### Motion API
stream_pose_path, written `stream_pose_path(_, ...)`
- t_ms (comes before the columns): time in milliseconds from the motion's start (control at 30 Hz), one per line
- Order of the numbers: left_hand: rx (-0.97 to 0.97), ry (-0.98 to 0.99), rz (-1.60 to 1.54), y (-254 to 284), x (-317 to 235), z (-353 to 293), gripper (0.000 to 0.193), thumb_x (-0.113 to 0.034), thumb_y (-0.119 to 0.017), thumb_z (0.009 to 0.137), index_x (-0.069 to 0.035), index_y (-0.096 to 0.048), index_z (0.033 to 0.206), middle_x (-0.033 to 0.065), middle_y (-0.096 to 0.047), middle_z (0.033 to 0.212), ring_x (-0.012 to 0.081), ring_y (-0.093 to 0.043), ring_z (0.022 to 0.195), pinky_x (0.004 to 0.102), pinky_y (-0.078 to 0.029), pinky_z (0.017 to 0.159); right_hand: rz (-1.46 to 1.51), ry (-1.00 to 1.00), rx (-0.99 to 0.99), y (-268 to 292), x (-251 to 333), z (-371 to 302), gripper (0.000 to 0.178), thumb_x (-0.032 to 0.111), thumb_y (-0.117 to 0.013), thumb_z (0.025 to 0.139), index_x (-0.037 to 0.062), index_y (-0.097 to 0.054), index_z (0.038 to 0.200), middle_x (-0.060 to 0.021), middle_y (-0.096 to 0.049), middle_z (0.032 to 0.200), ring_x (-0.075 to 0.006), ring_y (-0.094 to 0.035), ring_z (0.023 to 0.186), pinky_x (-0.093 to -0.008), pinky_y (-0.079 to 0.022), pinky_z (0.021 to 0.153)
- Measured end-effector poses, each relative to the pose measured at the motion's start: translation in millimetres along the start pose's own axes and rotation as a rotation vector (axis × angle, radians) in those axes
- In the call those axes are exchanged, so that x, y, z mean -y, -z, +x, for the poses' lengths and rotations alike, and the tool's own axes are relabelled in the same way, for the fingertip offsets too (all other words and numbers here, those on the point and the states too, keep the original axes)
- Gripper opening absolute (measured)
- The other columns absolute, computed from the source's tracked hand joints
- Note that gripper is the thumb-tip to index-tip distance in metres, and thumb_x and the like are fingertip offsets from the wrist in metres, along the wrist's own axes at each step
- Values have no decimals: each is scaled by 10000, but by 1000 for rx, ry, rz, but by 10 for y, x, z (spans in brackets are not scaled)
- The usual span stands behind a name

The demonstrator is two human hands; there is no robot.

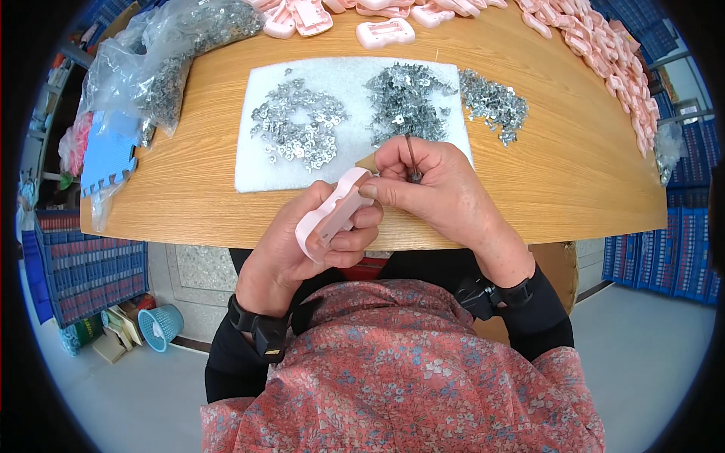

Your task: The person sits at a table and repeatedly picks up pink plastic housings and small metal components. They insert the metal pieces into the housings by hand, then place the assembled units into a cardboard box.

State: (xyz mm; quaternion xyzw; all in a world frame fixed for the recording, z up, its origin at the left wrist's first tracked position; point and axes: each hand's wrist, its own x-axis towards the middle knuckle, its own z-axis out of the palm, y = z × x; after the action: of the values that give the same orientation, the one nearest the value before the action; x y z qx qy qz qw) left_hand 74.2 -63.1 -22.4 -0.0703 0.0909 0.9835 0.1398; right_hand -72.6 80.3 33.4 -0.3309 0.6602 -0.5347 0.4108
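My left hand (291, 234) is closed around a pale pink plastic casing (332, 217), tilted so that its recessed side partly shows. At its upper end the thumb of my right hand (445, 189) presses on or right beside the casing. A thin dark metal tool (412, 157) is tucked in the curled fingers of that hand; its exact kind is not clear. Whatever small part may lie under the right thumb is hidden. Just beyond the hands, a white foam sheet (245, 143) bears a pile of small flat metal pieces (302, 124) and a pile of bent metal contacts (408, 102).
More metal pieces (495, 106) lie right of the sheet on the wooden table (559, 174). Pink casings (385, 32) line the far edge, with a heap (596, 60) curving down the right. A plastic bag of metal parts (151, 75) and a blue foam mat (108, 151) occupy the left.
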Motion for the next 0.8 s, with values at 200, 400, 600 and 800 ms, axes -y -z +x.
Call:
stream_pose_path(200,-35,-42,149,-81,-38,-106,338,-322,-422,1007,-76,-515,1218,49,-520,894,97,-449,637,210,-333,448,-96,80,-123,52,-7,-17,194,110,-720,882,-23,-665,1013,39,-577,746,-27,-480,674,-211,-445,625)
stream_pose_path(400,-151,-124,401,-95,-131,-395,367,-190,-575,962,-64,-506,1300,94,-660,1046,144,-644,844,256,-514,619,-386,117,-188,88,22,45,191,89,-732,862,6,-662,1018,30,-616,805,-52,-534,712,-234,-466,647)
stream_pose_path(600,-242,-353,267,3,-119,-561,539,-106,-684,892,-12,-476,1379,52,-667,1069,118,-649,869,252,-544,765,-724,296,-352,223,88,183,169,44,-719,835,36,-676,999,-10,-610,778,-87,-533,670,-239,-460,627)
stream_pose_path(800,-327,-461,220,83,-111,-489,405,-249,-628,939,-41,-526,1272,96,-618,960,188,-608,879,338,-535,643,-738,66,-358,453,38,-109,146,74,-702,844,9,-646,962,-99,-638,807,-175,-592,669,-308,-493,640)
